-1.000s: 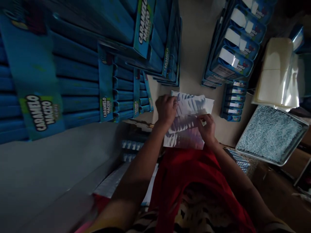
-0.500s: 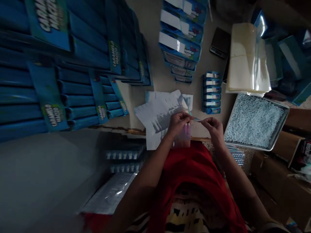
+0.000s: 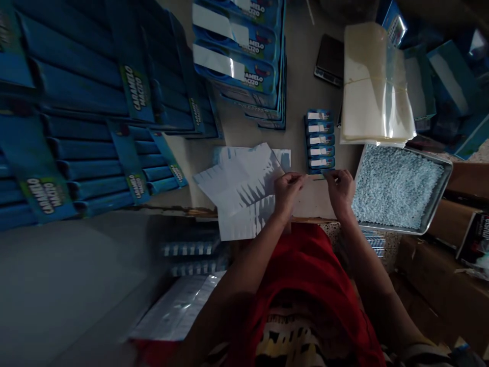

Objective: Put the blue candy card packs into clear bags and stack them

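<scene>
Thin pale flat strip [image 3: 315,177] spans crosswise between left hand [image 3: 287,193] and right hand [image 3: 343,189], fingertips pinched on either end. Row of small blue printed cartons [image 3: 320,140] sits just beyond, long axis roughly square to strip; neither hand clearly nearer.

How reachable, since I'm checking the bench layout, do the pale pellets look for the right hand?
Likely yes: the right hand is beside the pale pellets, whose near part lies uncovered, though it may first need to release the thin strip it seems to pinch.
</scene>
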Tool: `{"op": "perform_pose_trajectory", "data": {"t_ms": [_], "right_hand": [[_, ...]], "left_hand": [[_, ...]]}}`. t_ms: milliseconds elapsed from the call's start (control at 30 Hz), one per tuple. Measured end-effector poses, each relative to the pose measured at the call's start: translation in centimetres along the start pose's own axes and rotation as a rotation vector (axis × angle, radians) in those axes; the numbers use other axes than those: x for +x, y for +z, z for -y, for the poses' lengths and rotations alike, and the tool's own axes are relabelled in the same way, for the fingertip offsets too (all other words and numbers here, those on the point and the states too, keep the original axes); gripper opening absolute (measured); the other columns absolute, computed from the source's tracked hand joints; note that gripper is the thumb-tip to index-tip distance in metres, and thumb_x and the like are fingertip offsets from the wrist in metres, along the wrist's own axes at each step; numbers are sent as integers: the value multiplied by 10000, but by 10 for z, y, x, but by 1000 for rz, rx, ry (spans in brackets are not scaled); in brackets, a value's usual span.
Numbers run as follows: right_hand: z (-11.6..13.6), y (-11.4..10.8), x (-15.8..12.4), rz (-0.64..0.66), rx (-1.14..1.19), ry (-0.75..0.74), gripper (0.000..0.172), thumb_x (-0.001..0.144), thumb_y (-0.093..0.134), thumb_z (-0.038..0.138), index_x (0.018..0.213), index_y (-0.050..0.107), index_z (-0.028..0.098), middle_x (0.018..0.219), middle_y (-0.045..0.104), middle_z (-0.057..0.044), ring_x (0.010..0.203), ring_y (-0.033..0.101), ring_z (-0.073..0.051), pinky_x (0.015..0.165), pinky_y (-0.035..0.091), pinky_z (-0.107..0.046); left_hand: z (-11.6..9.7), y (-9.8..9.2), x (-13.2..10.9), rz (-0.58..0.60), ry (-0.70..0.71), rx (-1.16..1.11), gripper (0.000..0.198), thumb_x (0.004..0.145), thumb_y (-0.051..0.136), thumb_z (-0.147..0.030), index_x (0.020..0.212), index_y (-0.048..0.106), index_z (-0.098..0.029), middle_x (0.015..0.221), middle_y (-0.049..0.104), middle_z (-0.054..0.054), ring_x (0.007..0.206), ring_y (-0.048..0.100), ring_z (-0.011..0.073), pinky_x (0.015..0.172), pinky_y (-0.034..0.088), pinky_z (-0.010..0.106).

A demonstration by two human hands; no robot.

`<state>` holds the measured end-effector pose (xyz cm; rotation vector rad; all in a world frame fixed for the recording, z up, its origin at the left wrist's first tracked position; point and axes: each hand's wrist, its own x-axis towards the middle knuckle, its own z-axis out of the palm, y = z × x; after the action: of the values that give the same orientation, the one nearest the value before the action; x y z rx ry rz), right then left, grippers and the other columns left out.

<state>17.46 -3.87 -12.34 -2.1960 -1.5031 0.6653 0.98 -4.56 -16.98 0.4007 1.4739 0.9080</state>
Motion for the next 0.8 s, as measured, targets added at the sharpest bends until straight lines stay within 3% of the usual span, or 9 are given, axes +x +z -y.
{"op": "perform_pose_trajectory", "data": {"t_ms": [200, 267, 367, 467, 567, 667, 733, 800], "right_hand": [[-3, 7, 3, 16, 33, 8, 208, 947, 714, 362, 801, 696, 215, 847, 650, -32, 796, 544, -202, 806, 400, -360], [-9, 12, 4, -37, 62, 37, 243, 899, 756, 426, 830, 646, 222, 879, 619, -27, 818, 526, -200, 820, 409, -359], [-20, 21, 7, -130, 271, 198, 521, 720, 858, 564, 969, 542, 233, 898, 538, 14, 809, 498, -172, 783, 432, -328], [-28, 25, 17, -5, 528, 362, 677, 618, 868, 620, 1033, 499, 232, 836, 478, 62, 767, 488, -148, 732, 435, -296], [-32, 16, 24, 148, 603, 357, 651, 616, 858, 613, 1030, 549, 217, 853, 548, 46, 801, 525, -150, 759, 444, -294], [-42, 2, 10, 179, 606, 353, 621, 727, 788, 650, 1118, 603, 204, 952, 654, -14, 875, 600, -176, 782, 458, -306], [-51, -1, -12, 102, 528, 329, 615, 795, 726, 690, 1151, 602, 204, 946, 662, -23, 869, 614, -180, 777, 468, -311], [-59, 5, -40, 163, 450, 298, 615, 794, 682, 747, 1062, 607, 199, 860, 656, -17, 785, 609, -180, 738, 476, -316]], "left_hand": [[12, -1, 10, -16, 23, 31, 367, 687, 844, -507, 804, 756, -170, 671, 658, 6, 647, 562, 130, 620, 438, 248], [22, 2, 19, -9, 27, 44, 347, 673, 845, -483, 797, 754, -172, 680, 665, 6, 658, 572, 134, 626, 442, 248], [35, 16, 32, -12, 14, 57, 309, 698, 806, -458, 746, 712, -168, 625, 621, -5, 607, 556, 130, 607, 438, 253], [36, 34, 34, -44, 31, 74, 302, 815, 708, -467, 824, 695, -165, 634, 613, -4, 569, 551, 128, 595, 454, 262], [26, 35, 17, -84, 127, 131, 348, 875, 703, -437, 1099, 711, -171, 806, 704, 30, 672, 635, 141, 677, 515, 262], [17, -6, -9, -210, 214, 258, 379, 896, 730, -420, 1206, 689, -206, 1025, 743, 72, 919, 704, 190, 866, 557, 297], [15, -56, -27, -410, 213, 360, 412, 894, 736, -424, 1230, 646, -204, 1229, 701, 120, 1173, 659, 255, 1059, 516, 370], [19, -114, -39, -665, 150, 455, 542, 863, 763, -426, 1295, 561, -168, 1439, 567, 205, 1420, 484, 345, 1230, 371, 479]]}}
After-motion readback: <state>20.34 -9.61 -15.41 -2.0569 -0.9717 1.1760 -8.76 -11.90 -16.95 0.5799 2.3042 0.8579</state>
